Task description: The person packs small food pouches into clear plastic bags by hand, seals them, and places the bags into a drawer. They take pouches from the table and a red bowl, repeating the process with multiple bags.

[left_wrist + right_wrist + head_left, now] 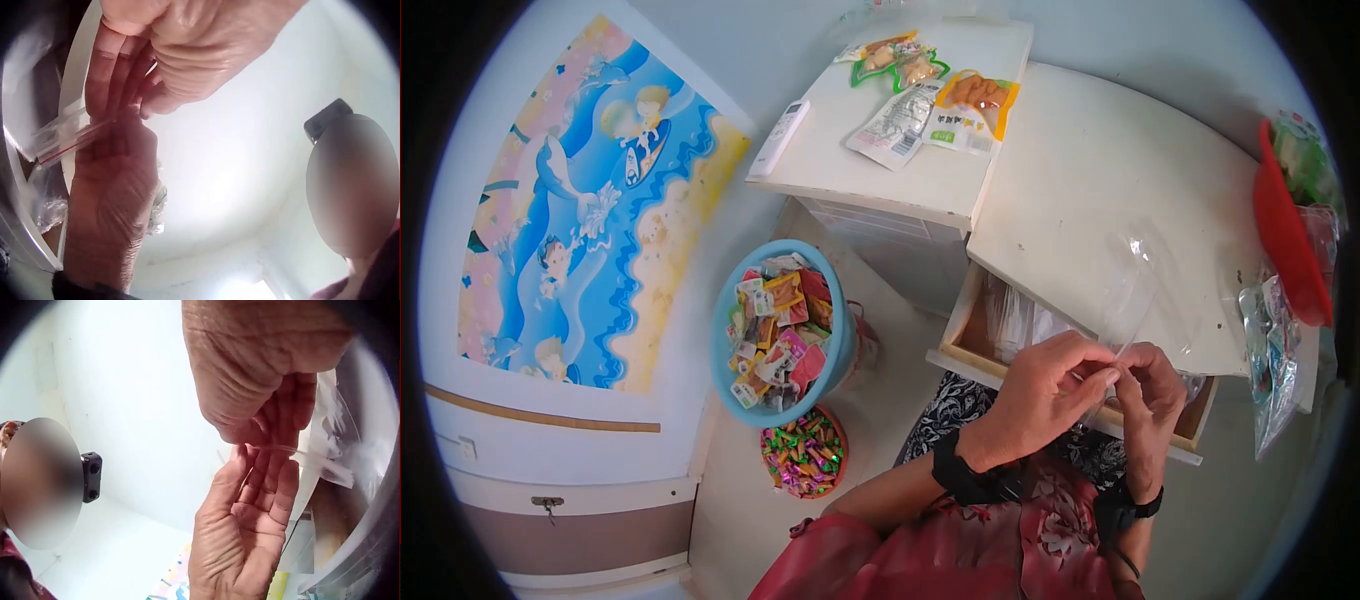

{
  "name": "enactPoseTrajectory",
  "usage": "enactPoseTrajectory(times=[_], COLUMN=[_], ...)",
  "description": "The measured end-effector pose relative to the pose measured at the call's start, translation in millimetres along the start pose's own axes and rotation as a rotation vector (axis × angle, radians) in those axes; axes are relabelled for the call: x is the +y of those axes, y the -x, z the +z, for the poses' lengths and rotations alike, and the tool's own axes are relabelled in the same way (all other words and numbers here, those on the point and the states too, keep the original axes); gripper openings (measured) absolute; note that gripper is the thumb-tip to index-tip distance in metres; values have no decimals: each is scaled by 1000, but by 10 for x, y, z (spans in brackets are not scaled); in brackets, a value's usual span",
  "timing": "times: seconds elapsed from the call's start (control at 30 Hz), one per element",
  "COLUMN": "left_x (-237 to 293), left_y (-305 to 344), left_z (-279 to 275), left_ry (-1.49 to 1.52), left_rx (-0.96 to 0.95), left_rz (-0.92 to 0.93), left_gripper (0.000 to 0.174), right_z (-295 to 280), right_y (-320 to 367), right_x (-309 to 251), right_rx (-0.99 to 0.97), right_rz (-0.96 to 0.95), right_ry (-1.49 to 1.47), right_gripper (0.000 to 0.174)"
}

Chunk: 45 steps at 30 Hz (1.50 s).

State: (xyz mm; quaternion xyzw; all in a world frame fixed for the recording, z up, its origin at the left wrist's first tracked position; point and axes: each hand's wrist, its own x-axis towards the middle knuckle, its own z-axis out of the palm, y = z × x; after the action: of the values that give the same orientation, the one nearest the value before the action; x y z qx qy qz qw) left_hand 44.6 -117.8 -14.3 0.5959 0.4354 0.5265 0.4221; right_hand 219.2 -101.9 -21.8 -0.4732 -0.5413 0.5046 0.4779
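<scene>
Over the open drawer [972,345], my left hand [1035,400] and right hand [1150,405] meet fingertip to fingertip. Between them they pinch the edge of a clear plastic zip bag [1138,292], which stretches away from me over the white tabletop [1090,190]. A red line runs along the bag's strip [59,153] in the left wrist view. From the right wrist, the left hand [240,519] shows thumb and fingertips at the bag's edge, partly hidden by the right hand [269,356]. More clear bags [1012,318] lie inside the drawer.
A blue basin [726,375] of small snack packets stands left, above a basket of wrapped candies [805,455]. Snack pouches [975,105] and a white remote [780,138] lie on the cabinet. At the right edge sit a red basin [1290,235] and a clear package [1270,350].
</scene>
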Motion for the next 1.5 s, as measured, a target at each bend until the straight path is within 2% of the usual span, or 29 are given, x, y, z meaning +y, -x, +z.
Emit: enactPoseTrajectory(times=[0.17, 0.4, 0.5, 0.57, 0.63, 0.8, 1.0, 1.23, 1.33, 1.43, 1.5], left_x=[-90, -89, -50, -10, -39, 12, 41, -1, -20, -24, -53], left_y=[10, 5, -3, -1, 6, -38, -39, -11, 0, -18, -30], left_z=[-34, -27, -29, -36, -39, -39, -1, 33, 56, 82, 106], left_ry=[228, 309, 332, 320, 352, 350, 301, 137, 59, -15, -57], left_rx=[-4, 20, 5, 43, 56, 30, 42, 59, 74, 103, 130], left_rz=[-152, -233, -244, -287, -324, -355, -364, -247, -216, -174, -132], left_gripper=[17, 19, 21, 21, 19, 16, 15, 12, 8, 7, 6], right_z=[78, 109, 93, 103, 68, 21, 1, -20, -1, 2, -9], right_y=[-34, -70, -96, -86, -109, -120, -106, -85, -60, -71, -60], right_x=[-8, -40, -54, -75, -15, 25, 3, 27, -46, -32, -45], right_rx=[-8, -14, -3, -1, -21, -19, -32, -58, -79, -74, -88], right_rz=[-91, -182, -295, -249, -295, -265, -228, -286, -232, -273, -221], right_ry=[48, 97, 201, 151, 142, 112, 66, 109, 57, 98, 130], right_gripper=[6, 8, 8, 9, 11, 11, 10, 11, 11, 11, 10])
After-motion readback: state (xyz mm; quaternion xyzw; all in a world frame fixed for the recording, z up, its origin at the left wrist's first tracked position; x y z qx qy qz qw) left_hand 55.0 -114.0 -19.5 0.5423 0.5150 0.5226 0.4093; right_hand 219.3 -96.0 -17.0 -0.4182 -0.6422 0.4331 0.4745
